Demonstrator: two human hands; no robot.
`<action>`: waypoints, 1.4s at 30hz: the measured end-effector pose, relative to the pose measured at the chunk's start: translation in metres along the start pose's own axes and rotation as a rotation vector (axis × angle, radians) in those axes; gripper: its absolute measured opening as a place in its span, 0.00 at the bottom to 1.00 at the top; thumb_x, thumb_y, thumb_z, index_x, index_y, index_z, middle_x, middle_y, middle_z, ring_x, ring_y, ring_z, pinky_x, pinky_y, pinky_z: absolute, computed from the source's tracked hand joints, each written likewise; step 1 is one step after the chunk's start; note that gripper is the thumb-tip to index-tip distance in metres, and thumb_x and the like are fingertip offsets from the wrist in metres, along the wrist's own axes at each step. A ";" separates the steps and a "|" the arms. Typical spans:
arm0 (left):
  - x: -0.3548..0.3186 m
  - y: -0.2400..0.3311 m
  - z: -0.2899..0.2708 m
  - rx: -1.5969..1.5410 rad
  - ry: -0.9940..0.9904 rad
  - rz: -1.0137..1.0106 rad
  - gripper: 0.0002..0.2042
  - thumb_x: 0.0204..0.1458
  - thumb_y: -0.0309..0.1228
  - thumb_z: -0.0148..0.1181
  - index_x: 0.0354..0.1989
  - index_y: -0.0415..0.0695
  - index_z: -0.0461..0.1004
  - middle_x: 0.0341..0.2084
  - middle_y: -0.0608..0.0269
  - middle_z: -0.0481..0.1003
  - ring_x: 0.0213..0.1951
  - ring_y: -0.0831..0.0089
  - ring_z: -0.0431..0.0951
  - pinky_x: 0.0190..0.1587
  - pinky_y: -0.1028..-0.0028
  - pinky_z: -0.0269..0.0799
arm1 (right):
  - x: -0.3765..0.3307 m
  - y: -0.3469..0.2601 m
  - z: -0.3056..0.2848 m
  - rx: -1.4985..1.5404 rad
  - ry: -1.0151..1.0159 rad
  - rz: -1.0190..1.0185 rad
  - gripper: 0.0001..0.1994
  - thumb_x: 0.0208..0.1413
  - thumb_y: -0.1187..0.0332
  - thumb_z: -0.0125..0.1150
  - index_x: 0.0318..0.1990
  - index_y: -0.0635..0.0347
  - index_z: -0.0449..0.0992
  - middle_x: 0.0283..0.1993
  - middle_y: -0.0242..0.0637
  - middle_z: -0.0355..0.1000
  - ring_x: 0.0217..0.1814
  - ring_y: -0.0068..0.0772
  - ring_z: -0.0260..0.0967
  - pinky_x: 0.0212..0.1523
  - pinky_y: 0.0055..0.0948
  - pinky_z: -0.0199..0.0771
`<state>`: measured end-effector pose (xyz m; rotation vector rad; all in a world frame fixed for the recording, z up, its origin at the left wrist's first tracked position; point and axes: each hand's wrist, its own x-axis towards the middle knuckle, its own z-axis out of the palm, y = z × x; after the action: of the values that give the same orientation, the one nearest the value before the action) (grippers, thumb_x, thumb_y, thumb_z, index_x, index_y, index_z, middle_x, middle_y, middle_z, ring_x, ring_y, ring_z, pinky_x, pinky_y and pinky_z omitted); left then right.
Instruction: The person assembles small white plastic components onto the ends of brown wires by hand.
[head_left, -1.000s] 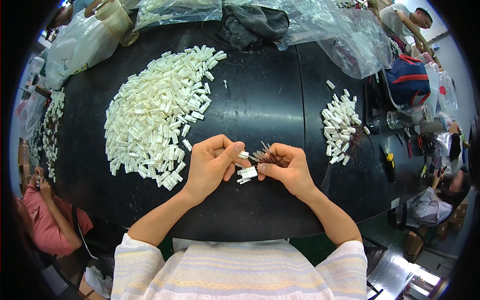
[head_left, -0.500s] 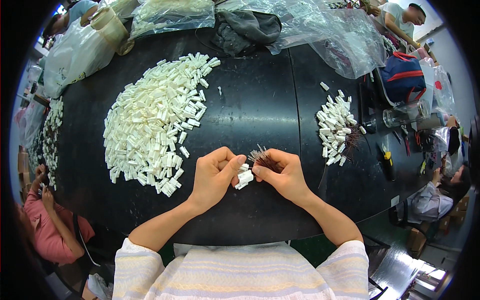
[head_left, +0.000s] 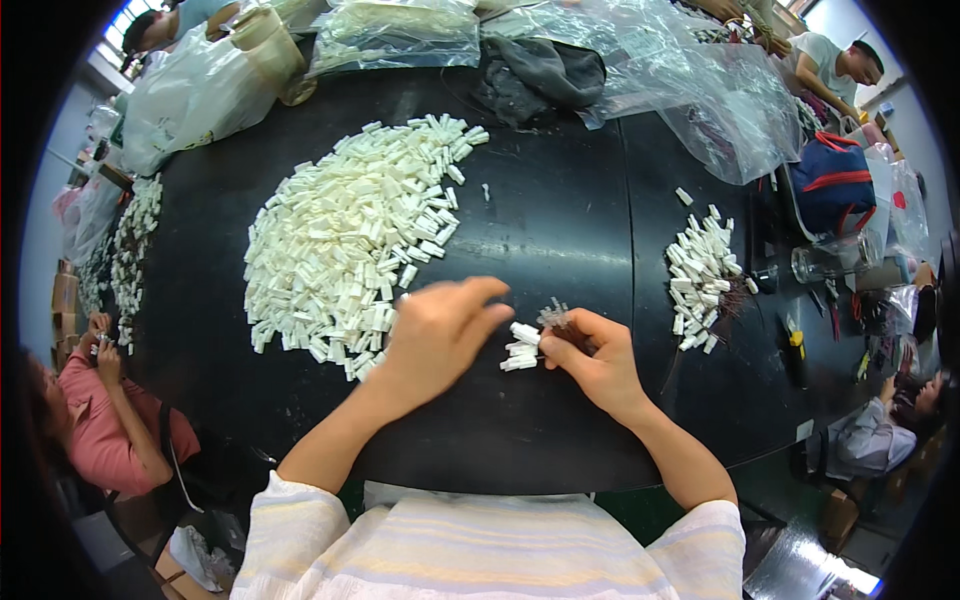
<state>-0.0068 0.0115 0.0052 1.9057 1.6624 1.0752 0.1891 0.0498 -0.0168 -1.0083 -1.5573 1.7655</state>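
My right hand point(head_left: 600, 365) is closed round a bundle of thin brown wires point(head_left: 556, 317) with metal ends pointing up. A few small white plastic connector housings point(head_left: 519, 350) stick out to the left of its fingertips. My left hand point(head_left: 440, 335), a little blurred, is apart from them at the lower right edge of a big heap of white connector housings point(head_left: 350, 215). Its thumb and forefinger are stretched out and apart, with nothing seen between them. The curled fingers behind are partly hidden.
A smaller pile of white housings with brown wires point(head_left: 700, 275) lies to the right. Beyond it are a yellow-handled tool point(head_left: 795, 340), a glass jar point(head_left: 835, 260) and a blue-and-red bag point(head_left: 835, 185). Plastic bags point(head_left: 395, 40) and a dark cloth point(head_left: 540, 80) line the far edge. Several people sit around the table.
My left hand has let go of the white housings and moved left, its fingers opening. My right hand still holds the wires and housings. The whole view has shifted slightly.
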 end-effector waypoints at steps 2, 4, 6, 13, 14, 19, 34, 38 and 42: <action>0.003 -0.008 -0.029 0.329 0.016 0.054 0.09 0.38 0.21 0.61 0.31 0.41 0.74 0.23 0.60 0.70 0.28 0.64 0.70 0.31 0.70 0.66 | 0.000 0.002 -0.005 0.072 0.009 -0.001 0.03 0.52 0.76 0.54 0.33 0.68 0.71 0.26 0.32 0.69 0.27 0.16 0.65 0.28 0.16 0.63; -0.007 -0.019 -0.049 0.399 -0.085 -0.003 0.10 0.36 0.21 0.62 0.30 0.41 0.74 0.24 0.60 0.69 0.31 0.64 0.69 0.33 0.69 0.66 | -0.001 -0.004 -0.004 0.128 -0.028 0.052 0.04 0.54 0.75 0.52 0.34 0.67 0.71 0.25 0.31 0.69 0.26 0.14 0.63 0.26 0.14 0.59; -0.010 -0.025 -0.054 0.449 -0.184 -0.058 0.10 0.35 0.20 0.62 0.30 0.41 0.74 0.26 0.61 0.69 0.34 0.63 0.69 0.35 0.67 0.66 | -0.001 -0.005 -0.004 0.144 -0.043 0.064 0.05 0.55 0.74 0.51 0.34 0.66 0.71 0.25 0.31 0.69 0.26 0.14 0.62 0.25 0.14 0.56; -0.006 -0.022 -0.028 0.078 -0.132 -0.075 0.05 0.40 0.17 0.59 0.27 0.38 0.73 0.23 0.62 0.70 0.24 0.74 0.70 0.26 0.74 0.65 | 0.002 -0.009 -0.002 0.182 -0.080 0.073 0.05 0.55 0.75 0.50 0.35 0.67 0.70 0.25 0.32 0.70 0.26 0.15 0.64 0.26 0.15 0.59; -0.005 -0.019 -0.022 -0.227 -0.160 -0.209 0.04 0.43 0.18 0.57 0.28 0.37 0.73 0.25 0.61 0.71 0.25 0.75 0.71 0.26 0.76 0.66 | 0.002 -0.010 -0.001 0.206 -0.072 0.065 0.04 0.54 0.75 0.51 0.34 0.68 0.70 0.25 0.32 0.70 0.26 0.16 0.65 0.28 0.15 0.62; -0.003 -0.013 -0.004 -1.055 -0.220 -0.555 0.05 0.50 0.21 0.55 0.34 0.33 0.71 0.29 0.54 0.74 0.25 0.74 0.75 0.25 0.82 0.70 | 0.001 -0.008 -0.003 0.118 -0.085 0.088 0.03 0.52 0.77 0.53 0.33 0.68 0.69 0.26 0.33 0.70 0.27 0.18 0.68 0.30 0.17 0.66; -0.008 -0.009 0.014 -1.176 -0.139 -0.718 0.06 0.52 0.26 0.56 0.27 0.38 0.68 0.16 0.59 0.73 0.10 0.83 0.64 0.08 0.85 0.50 | 0.002 0.000 0.001 0.133 -0.095 0.023 0.04 0.49 0.79 0.56 0.31 0.69 0.68 0.25 0.35 0.71 0.28 0.20 0.70 0.29 0.18 0.70; -0.011 -0.006 0.017 -1.040 -0.145 -0.658 0.08 0.51 0.28 0.57 0.24 0.39 0.68 0.15 0.64 0.71 0.11 0.86 0.62 0.11 0.86 0.51 | 0.002 0.002 0.002 0.104 -0.070 0.021 0.04 0.49 0.78 0.57 0.30 0.68 0.68 0.26 0.35 0.71 0.28 0.20 0.70 0.29 0.18 0.70; -0.015 0.004 0.024 -0.842 -0.105 -0.577 0.09 0.51 0.29 0.58 0.22 0.40 0.68 0.14 0.69 0.68 0.15 0.89 0.61 0.16 0.87 0.52 | 0.001 0.000 0.000 0.019 -0.039 0.014 0.04 0.49 0.78 0.57 0.29 0.68 0.69 0.25 0.35 0.71 0.28 0.19 0.70 0.29 0.17 0.69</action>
<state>0.0138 0.0007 -0.0110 0.8635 1.2627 1.1342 0.1882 0.0508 -0.0172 -0.9837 -1.5571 1.8163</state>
